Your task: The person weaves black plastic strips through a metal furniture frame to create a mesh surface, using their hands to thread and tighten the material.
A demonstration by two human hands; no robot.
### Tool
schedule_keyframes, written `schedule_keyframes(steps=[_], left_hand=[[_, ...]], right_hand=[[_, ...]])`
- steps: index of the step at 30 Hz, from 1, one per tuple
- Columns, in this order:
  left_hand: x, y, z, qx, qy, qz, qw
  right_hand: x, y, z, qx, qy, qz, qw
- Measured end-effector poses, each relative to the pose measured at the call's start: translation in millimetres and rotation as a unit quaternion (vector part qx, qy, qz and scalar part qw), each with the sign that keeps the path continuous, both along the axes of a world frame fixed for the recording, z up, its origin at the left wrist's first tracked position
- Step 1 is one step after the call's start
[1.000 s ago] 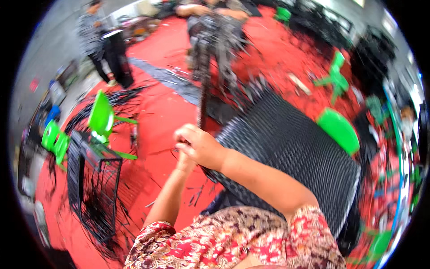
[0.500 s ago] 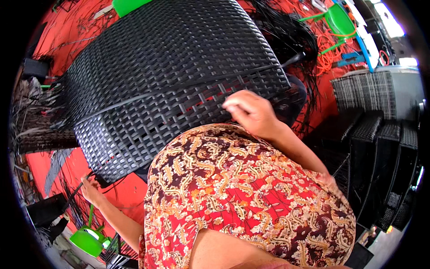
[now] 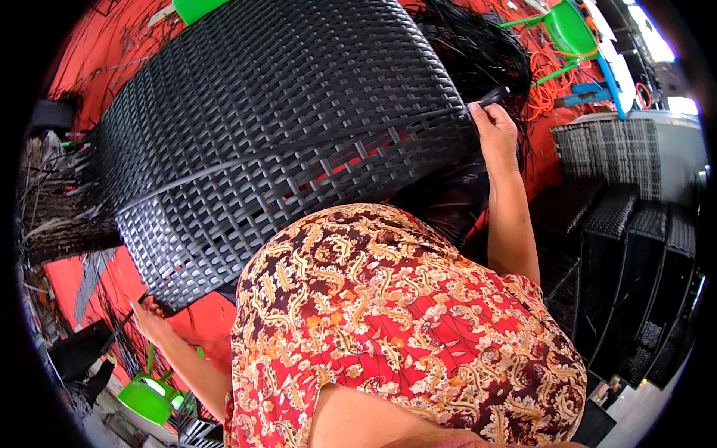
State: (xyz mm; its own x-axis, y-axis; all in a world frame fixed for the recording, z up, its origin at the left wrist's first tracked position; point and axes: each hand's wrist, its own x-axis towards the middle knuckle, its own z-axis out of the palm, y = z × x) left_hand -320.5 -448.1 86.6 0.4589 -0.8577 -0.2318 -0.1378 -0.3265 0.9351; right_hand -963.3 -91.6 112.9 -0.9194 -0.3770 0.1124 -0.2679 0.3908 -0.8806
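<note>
A large black woven wicker panel [image 3: 284, 82] lies across in front of me, with open gaps in its weave along the near side. A long thin black rod [image 3: 224, 170] runs across this weave to a dark handle-like end [image 3: 494, 95] at the right edge. My right hand [image 3: 494, 127] is closed there, thumb and fingers pinching just below that end. At the panel's lower left corner, my left hand [image 3: 151, 319] is closed on a black strip [image 3: 119, 330]. Its fingertips are partly hidden.
Loose black strands [image 3: 478, 52] pile up behind the panel on the red floor [image 3: 78, 287]. Green chairs stand upper right [image 3: 567, 30] and lower left [image 3: 146, 399]. Black wicker pieces [image 3: 616, 276] are stacked at the right, near a grey woven piece [image 3: 606, 153].
My right hand has moved from above the near gaps, up and right, to grip the rod's handle-like end. The panel has shifted slightly left; my left hand stays near its corner.
</note>
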Motion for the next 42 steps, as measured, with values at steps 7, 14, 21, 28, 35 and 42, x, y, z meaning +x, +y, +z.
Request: schedule_keyframes(steps=[7, 14, 21, 28, 35, 42], left_hand=[[34, -8, 0, -0.029, 0.062, 0.062, 0.996], [234, -48, -16, 0.008, 0.149, 0.09, 0.985], [269, -45, -8, 0.064, 0.011, 0.125, 0.99], [155, -13, 46, 0.094, -0.658, -0.153, 0.731], [-176, 122, 70, -0.253, -0.322, -0.523, 0.747], [-231, 108, 39, -0.299, -0.325, -0.591, 0.675]], right_hand=[[11, -5, -8, -0.046, 0.044, -0.02, 0.998], [18, 5, -8, 0.029, 0.119, -0.029, 0.992], [41, 4, 22, 0.034, 0.147, -0.006, 0.989], [117, -51, 41, 0.083, 0.271, 0.376, 0.882], [140, -74, 28, 0.203, 0.276, 0.39, 0.855], [140, -89, 9, 0.22, 0.271, 0.405, 0.845]])
